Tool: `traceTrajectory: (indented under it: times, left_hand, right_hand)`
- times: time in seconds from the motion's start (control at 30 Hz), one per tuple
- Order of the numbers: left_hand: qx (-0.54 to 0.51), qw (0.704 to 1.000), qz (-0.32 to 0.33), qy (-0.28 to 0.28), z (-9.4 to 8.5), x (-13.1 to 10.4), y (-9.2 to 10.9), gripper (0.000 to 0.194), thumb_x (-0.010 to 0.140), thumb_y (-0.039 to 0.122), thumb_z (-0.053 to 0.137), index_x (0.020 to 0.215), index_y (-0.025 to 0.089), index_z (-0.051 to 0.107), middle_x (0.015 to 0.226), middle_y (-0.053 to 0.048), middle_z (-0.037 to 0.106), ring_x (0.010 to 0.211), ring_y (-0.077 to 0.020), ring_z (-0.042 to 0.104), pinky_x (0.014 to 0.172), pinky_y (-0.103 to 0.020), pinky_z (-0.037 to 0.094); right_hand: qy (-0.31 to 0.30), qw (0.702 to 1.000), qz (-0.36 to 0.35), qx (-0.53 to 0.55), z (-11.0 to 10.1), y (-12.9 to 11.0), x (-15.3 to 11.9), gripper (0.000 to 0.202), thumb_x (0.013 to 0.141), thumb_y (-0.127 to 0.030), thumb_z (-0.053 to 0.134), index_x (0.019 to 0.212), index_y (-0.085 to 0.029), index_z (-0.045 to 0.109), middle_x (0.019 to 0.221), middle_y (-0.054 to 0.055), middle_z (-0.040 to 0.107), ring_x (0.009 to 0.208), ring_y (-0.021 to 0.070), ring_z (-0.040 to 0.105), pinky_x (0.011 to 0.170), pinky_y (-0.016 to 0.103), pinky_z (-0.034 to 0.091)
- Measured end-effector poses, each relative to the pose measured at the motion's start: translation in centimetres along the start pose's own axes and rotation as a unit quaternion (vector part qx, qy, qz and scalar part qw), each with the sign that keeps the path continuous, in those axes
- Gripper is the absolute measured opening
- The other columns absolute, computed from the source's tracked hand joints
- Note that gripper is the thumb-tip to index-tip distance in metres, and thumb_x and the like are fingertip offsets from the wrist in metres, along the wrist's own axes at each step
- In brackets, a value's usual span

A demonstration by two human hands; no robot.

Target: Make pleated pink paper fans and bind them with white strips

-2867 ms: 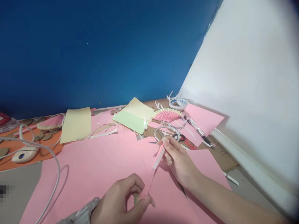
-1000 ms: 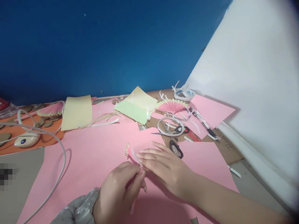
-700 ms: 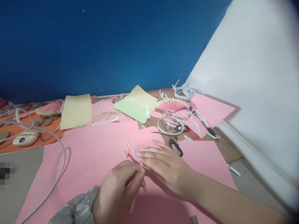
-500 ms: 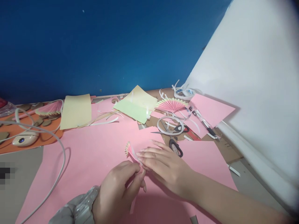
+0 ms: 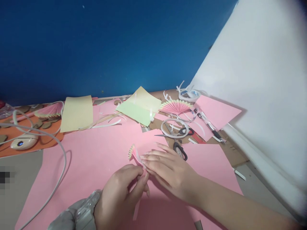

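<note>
A small pleated pink paper fan (image 5: pixel 134 154) with a pale yellow edge is between my two hands, above a large pink sheet (image 5: pixel 83 172). My left hand (image 5: pixel 123 188) is closed, thumb and fingers pinched on the fan's narrow lower end. My right hand (image 5: pixel 168 169) lies along the fan's other side, its long fingers close together and pressed on the folds. A thin whitish strip (image 5: pixel 137 156) runs along the fan near those fingertips. Most of the fan is hidden by the fingers. Below the left fingers a narrow pale strip (image 5: pixel 136 212) hangs down.
Beyond the hands lie scissors (image 5: pixel 180 150), a white ring (image 5: pixel 163 129), another pleated fan (image 5: pixel 176 107), a pen (image 5: pixel 208 124) and tape (image 5: pixel 189 95). Yellow paper (image 5: pixel 76 113) and a white device (image 5: pixel 24 141) are at left. A white cable (image 5: pixel 63 166) crosses the left side.
The hands and fan have hardly moved; my left hand has shifted very slightly. The whole view has drifted a little.
</note>
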State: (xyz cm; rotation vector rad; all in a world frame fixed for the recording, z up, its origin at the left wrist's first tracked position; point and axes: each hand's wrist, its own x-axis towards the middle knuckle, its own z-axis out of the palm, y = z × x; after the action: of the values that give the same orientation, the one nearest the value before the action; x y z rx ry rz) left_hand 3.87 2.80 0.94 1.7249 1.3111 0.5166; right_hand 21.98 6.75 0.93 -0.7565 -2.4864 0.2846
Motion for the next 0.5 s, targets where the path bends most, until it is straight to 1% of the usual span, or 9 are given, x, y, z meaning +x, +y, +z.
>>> traceTrajectory:
  times: [0.1, 0.2, 0.33, 0.43, 0.5]
  left_hand:
    - [0.010, 1.000, 0.011, 0.004, 0.00, -0.07, -0.19, 0.035, 0.093, 0.031, 0.037, 0.067, 0.020, 0.057, 0.066, 0.002, 0.056, 0.065, -0.0108, 0.053, 0.065, -0.022, 0.037]
    - [0.013, 0.999, 0.032, 0.004, 0.05, -0.04, -0.30, 0.033, 0.093, 0.030, 0.038, 0.068, 0.020, 0.057, 0.066, 0.002, 0.056, 0.067, -0.0112, 0.052, 0.066, -0.022, 0.037]
    - [0.002, 1.000, 0.025, 0.006, 0.01, 0.07, -0.24, 0.033, 0.094, 0.031, 0.038, 0.068, 0.019, 0.056, 0.068, 0.002, 0.057, 0.067, -0.0106, 0.052, 0.066, -0.021, 0.037]
    - [0.000, 1.000, 0.022, 0.004, -0.07, 0.09, -0.18, 0.033, 0.094, 0.031, 0.038, 0.069, 0.020, 0.056, 0.067, 0.003, 0.057, 0.066, -0.0102, 0.052, 0.066, -0.021, 0.037]
    - [-0.005, 1.000, 0.020, 0.002, -0.08, 0.09, -0.16, 0.033, 0.094, 0.031, 0.038, 0.068, 0.020, 0.056, 0.067, 0.003, 0.057, 0.066, -0.0100, 0.052, 0.066, -0.021, 0.037]
  right_hand:
    - [-0.009, 1.000, 0.012, 0.027, -0.06, -0.06, 0.03, 0.023, 0.091, -0.014, 0.043, 0.109, -0.015, 0.057, 0.109, 0.007, 0.066, 0.106, 0.0159, 0.057, 0.103, 0.040, 0.035]
    - [-0.011, 0.995, 0.042, 0.093, -0.19, -0.21, 0.25, 0.021, 0.091, -0.014, 0.044, 0.107, -0.016, 0.057, 0.105, 0.006, 0.067, 0.103, 0.0143, 0.057, 0.103, 0.037, 0.035]
    - [-0.028, 0.979, 0.092, 0.178, -0.33, -0.33, 0.48, 0.021, 0.091, -0.012, 0.041, 0.104, -0.018, 0.058, 0.104, 0.005, 0.066, 0.100, 0.0129, 0.057, 0.102, 0.034, 0.037]
    - [-0.034, 0.974, 0.104, 0.196, -0.34, -0.28, 0.47, 0.022, 0.091, -0.011, 0.040, 0.102, -0.017, 0.059, 0.106, 0.006, 0.066, 0.102, 0.0130, 0.056, 0.101, 0.033, 0.036]
    - [-0.032, 0.977, 0.097, 0.186, -0.31, -0.22, 0.41, 0.023, 0.091, -0.011, 0.039, 0.104, -0.017, 0.058, 0.107, 0.006, 0.065, 0.101, 0.0131, 0.056, 0.101, 0.034, 0.037]
